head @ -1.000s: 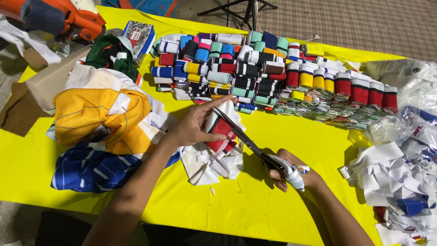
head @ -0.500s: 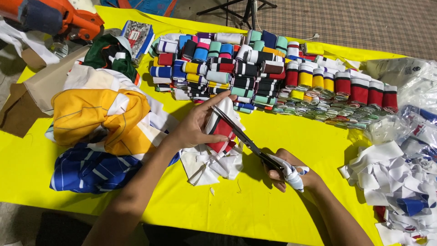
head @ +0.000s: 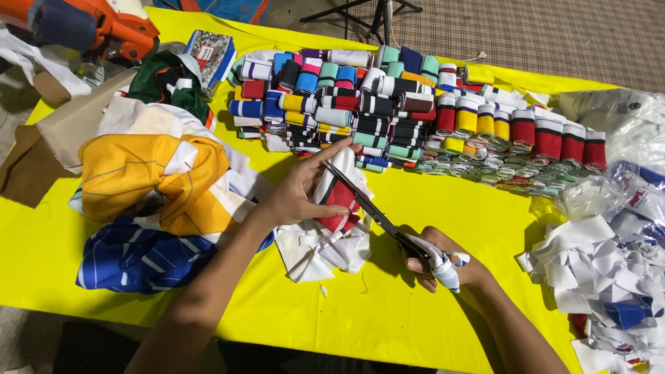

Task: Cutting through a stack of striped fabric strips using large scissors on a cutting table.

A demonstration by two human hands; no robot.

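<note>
On a yellow table (head: pixel 443 208), the left hand (head: pixel 294 197) pinches a soft, limp red-and-white knit fabric strip (head: pixel 337 197) just below stacked striped rib bands (head: pixel 388 111). The right hand (head: pixel 443 266), fingers closed around cloth-wrapped handles, holds long steel scissors (head: pixel 367 204) against the strip; it looks light, best held beside the cut.

Red/white/black striped fabric strip (head: pixel 337 197) lay flat on yellow tabletop w/ dark scissors (head: pixel 370 210) blades open across its edge.
</note>
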